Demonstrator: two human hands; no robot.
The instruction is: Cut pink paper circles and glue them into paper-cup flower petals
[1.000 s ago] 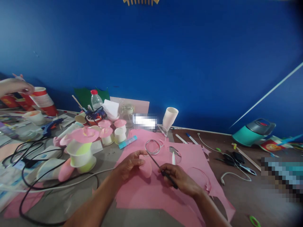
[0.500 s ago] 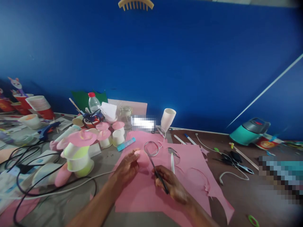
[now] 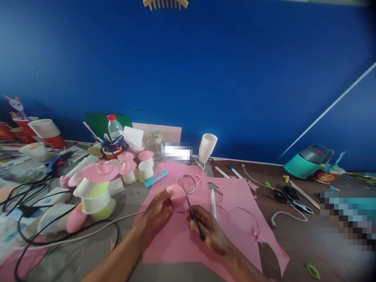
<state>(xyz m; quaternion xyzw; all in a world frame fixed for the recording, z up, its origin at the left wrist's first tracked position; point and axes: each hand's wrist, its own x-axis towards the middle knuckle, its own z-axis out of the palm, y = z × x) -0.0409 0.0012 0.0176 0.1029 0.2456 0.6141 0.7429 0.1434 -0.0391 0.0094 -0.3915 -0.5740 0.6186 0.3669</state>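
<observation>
My left hand [image 3: 158, 210] pinches a small round pink paper piece [image 3: 177, 195] just above the table. My right hand [image 3: 209, 229] grips black scissors [image 3: 192, 211], whose thin blades point up toward the edge of that pink piece. Both hands hover over a large pink paper sheet [image 3: 229, 223] with round holes cut in it. A clear ring [image 3: 187, 183] and a white pen [image 3: 213, 203] lie on the sheet just beyond my hands.
Pink-topped paper cup crafts [image 3: 98, 188] stand at the left, with black cables [image 3: 35, 203] looping in front. A water bottle [image 3: 113, 126], a white cup [image 3: 208, 147], red cup stacks [image 3: 48, 131], a blue glue gun [image 3: 57, 161] and a teal appliance [image 3: 308, 160] line the back.
My left hand has lifted and turned the pink piece toward the scissors. My right hand swung the scissors more upright. The other person's hand at the far left is gone from view.
</observation>
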